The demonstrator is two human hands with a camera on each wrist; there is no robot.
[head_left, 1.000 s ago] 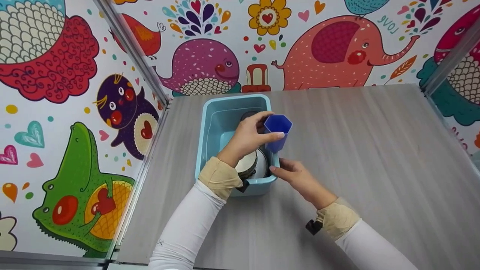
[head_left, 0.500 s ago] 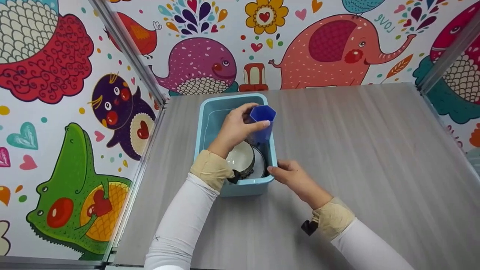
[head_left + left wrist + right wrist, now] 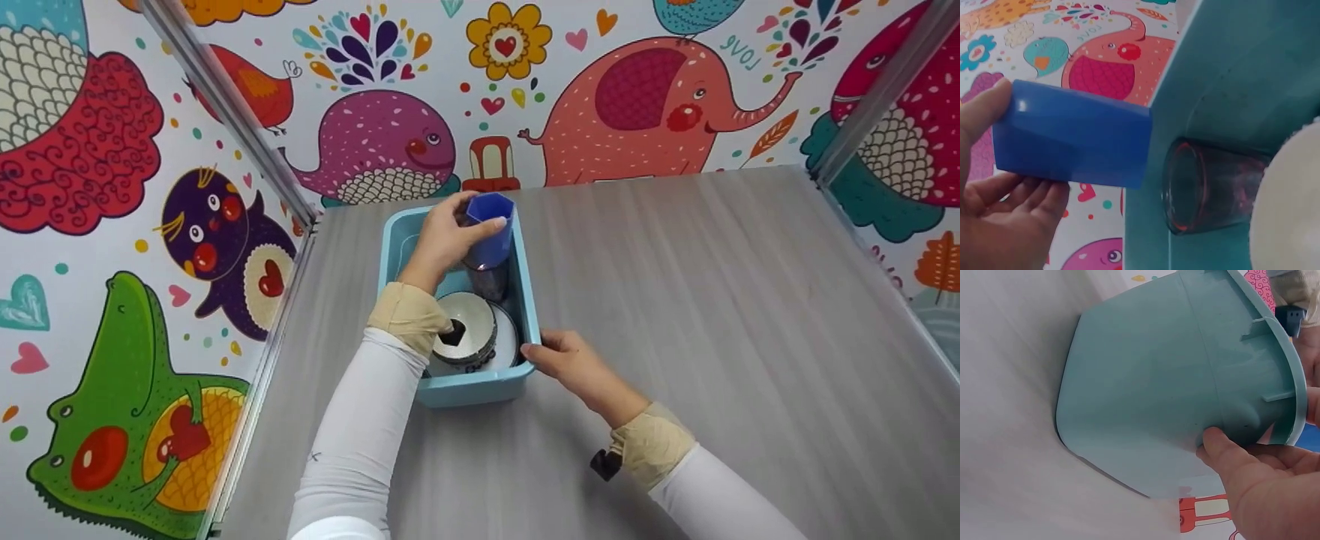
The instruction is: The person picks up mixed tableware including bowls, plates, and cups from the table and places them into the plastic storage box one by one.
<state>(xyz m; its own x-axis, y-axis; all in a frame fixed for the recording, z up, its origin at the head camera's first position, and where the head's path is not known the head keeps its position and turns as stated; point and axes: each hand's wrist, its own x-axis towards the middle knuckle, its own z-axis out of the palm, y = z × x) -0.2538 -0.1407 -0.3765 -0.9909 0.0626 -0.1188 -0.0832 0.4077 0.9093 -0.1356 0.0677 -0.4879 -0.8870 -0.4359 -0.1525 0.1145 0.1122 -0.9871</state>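
Observation:
My left hand [image 3: 441, 246] holds a blue six-sided plastic cup [image 3: 495, 252] between thumb and fingers, mouth up, over the far end of a light blue plastic tub [image 3: 531, 307]. Just below the cup, a see-through drinking glass [image 3: 491, 285] stands in the tub. In the left wrist view, the cup [image 3: 1078, 135] is beside the tub's rim and apart from the glass [image 3: 1213, 185]. A white bowl [image 3: 469, 306] with a dark patterned outside sits on a white plate [image 3: 507, 341] at the tub's near end. My right hand [image 3: 581, 371] grips the rim near the right front corner.
The tub stands on a grey wood-grain table [image 3: 675, 315]. Walls printed with cartoon animals [image 3: 630, 112] close off the back and sides, with metal posts [image 3: 232, 112] at the corners.
My left hand has carried the blue cup leftward and away from me, from the tub's right edge to above the glass. The bowl and plate show more now. My right hand stays at the rim.

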